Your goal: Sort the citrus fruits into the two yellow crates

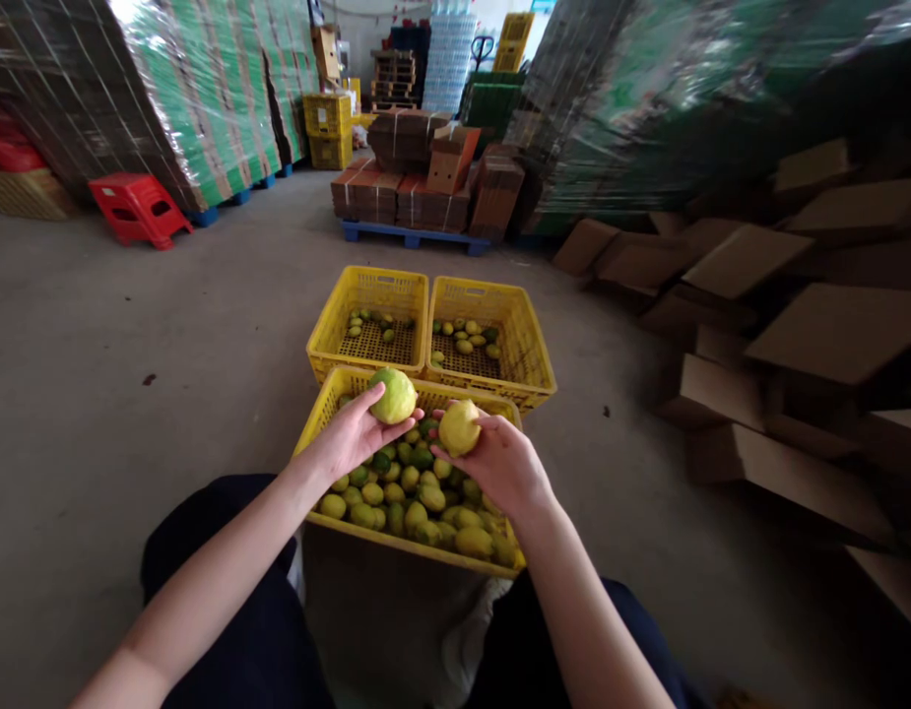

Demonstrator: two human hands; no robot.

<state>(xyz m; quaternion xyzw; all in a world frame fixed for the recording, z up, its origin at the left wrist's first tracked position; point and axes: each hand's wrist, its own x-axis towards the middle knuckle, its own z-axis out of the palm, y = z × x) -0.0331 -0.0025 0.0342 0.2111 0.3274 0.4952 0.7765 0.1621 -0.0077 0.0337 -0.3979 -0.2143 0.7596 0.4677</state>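
My left hand is closed round a yellow-green lemon, thumb on its near side and fingers beneath. In my right hand is a yellower lemon, gripped with the thumb over its right side. Both fruits are held up above a yellow crate full of green and yellow lemons. Beyond it stand two more yellow crates side by side. The left crate holds several lemons on its slatted bottom, and so does the right crate.
Open cardboard boxes lie heaped along the right. A blue pallet with stacked cartons stands ahead. To the left is a red stool before wrapped green stacks. My knees flank the near crate.
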